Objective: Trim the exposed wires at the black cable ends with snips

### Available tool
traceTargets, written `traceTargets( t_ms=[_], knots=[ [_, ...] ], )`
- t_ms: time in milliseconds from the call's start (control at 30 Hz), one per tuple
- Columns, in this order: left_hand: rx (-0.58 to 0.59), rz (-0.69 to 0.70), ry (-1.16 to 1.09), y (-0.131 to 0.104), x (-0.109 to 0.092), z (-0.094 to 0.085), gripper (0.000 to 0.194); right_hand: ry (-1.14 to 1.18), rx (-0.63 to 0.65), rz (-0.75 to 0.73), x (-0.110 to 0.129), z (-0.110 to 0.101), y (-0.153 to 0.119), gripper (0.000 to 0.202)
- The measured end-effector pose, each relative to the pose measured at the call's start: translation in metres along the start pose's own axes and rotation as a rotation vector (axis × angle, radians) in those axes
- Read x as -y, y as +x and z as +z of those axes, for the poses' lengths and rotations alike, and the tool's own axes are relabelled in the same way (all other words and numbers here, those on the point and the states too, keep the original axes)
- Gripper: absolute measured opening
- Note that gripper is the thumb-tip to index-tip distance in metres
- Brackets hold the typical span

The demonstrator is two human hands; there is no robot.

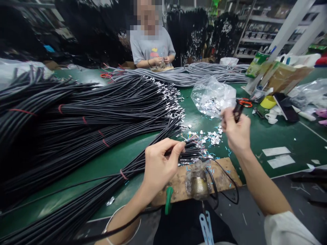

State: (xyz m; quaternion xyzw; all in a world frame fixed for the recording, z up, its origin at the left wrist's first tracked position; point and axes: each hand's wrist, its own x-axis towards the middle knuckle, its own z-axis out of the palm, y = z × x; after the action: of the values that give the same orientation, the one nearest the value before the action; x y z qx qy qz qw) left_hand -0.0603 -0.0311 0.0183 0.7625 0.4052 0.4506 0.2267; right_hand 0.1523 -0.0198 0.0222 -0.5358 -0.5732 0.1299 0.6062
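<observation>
My left hand is closed in a pinch on a black cable, whose tip shows at the fingertips. Under and beside it lies a bundle of black cables with stripped ends and thin coloured wires. My right hand is raised to the right, apart from the cable, with its fingers closed around a dark hand tool. Motion blur and the fingers hide what kind of tool it is. Foil and blue wire scraps lie between the two hands.
Tied black cable bundles cover the left table. A machine on a wooden board stands nearest me. Beyond are a plastic bag of scraps, orange-handled scissors and grey cables. A co-worker sits opposite.
</observation>
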Motion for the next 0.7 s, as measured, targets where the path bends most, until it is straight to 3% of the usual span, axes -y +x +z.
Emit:
traceTargets(
  t_ms=[167,267,700],
  knots=[
    [-0.097,0.031,0.002,-0.001,0.003,0.005,0.018,-0.004,0.25,-0.172,0.024,0.014,-0.019,0.013],
    [-0.117,0.042,-0.013,-0.001,0.002,0.006,0.014,0.062,0.328,-0.178,0.03,0.021,-0.028,0.008],
    [-0.088,0.043,-0.009,-0.002,0.003,0.009,0.013,0.049,0.229,-0.184,0.028,0.021,-0.029,0.007]
  ],
)
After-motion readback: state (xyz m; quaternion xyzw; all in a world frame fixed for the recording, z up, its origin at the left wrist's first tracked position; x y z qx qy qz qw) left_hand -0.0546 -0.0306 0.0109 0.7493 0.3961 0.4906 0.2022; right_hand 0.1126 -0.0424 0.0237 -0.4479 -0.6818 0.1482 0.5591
